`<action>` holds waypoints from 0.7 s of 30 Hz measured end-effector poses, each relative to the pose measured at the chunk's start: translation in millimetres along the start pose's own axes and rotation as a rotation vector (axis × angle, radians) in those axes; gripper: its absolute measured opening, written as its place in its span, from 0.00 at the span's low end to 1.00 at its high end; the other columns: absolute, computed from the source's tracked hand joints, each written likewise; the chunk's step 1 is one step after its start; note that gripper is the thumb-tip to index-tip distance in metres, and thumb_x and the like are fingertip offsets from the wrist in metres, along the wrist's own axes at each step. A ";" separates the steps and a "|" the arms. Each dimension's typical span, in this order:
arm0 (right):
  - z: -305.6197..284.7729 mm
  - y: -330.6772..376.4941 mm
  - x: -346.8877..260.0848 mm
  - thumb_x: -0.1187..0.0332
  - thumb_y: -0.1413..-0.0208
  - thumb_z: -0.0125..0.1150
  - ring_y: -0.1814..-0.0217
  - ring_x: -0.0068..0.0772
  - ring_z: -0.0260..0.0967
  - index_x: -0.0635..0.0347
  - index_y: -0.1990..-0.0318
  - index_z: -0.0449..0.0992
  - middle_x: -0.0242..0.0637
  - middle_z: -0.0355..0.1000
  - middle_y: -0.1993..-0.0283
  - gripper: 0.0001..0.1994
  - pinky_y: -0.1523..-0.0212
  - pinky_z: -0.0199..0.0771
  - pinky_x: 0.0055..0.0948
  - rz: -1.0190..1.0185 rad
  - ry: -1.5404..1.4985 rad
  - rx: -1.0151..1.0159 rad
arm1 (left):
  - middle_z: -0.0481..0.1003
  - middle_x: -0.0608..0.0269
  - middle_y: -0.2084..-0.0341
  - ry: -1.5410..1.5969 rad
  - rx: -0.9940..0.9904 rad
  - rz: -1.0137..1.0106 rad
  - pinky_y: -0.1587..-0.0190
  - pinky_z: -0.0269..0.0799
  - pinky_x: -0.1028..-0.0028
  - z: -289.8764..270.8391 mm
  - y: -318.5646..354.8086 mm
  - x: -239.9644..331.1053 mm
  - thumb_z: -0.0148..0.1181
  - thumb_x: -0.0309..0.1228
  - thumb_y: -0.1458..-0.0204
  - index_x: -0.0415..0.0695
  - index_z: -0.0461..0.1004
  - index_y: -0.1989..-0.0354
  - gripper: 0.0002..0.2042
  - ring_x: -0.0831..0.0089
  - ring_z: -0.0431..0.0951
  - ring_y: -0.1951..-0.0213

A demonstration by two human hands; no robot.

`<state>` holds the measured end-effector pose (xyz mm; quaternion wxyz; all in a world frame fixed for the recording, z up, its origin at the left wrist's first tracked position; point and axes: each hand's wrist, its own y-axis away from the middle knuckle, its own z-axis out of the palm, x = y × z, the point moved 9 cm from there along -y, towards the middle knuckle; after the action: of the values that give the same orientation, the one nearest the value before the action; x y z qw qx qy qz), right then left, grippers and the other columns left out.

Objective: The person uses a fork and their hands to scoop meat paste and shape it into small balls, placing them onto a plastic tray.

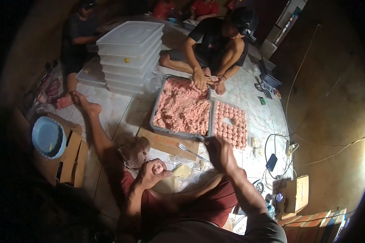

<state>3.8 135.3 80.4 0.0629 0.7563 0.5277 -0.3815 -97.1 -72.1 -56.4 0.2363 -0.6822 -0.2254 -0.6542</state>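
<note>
My left hand (152,174) is curled around a small lump of pink minced meat (158,167), just above my lap. Beside it lie pale yellow sheets that look like dough wrappers (182,170), on clear plastic. My right hand (222,156) is at the near right corner of a large grey tub (178,133) heaped with pink minced meat (182,106). Its fingers are dark and partly hidden, so what they hold does not show. A metal fork (188,150) lies left of that hand, its handle end close to it. Rows of meat dumplings (231,125) fill a clear tray right of the tub.
Stacked translucent lidded boxes (129,56) stand at far left. Across the tub a person (215,44) works with meat in their hands; others sit behind. A blue basin (48,137) rests on a cardboard box (75,158). Cables and a black adapter (271,162) lie at right.
</note>
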 end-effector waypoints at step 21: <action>39.7 -178.5 194.6 0.67 0.43 0.49 0.55 0.35 0.70 0.53 0.67 0.77 0.38 0.73 0.65 0.09 0.49 0.59 0.39 -0.240 1.141 -0.089 | 0.69 0.67 0.85 -0.172 0.050 -0.017 0.75 0.65 0.72 -14.1 5.0 -46.3 0.76 0.36 0.57 0.40 0.72 0.79 0.17 0.79 0.63 0.81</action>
<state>-137.9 339.2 -17.8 -0.2433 0.7736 0.5758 0.1043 -107.1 -84.6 -102.3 0.2275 -0.7279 -0.2670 -0.5892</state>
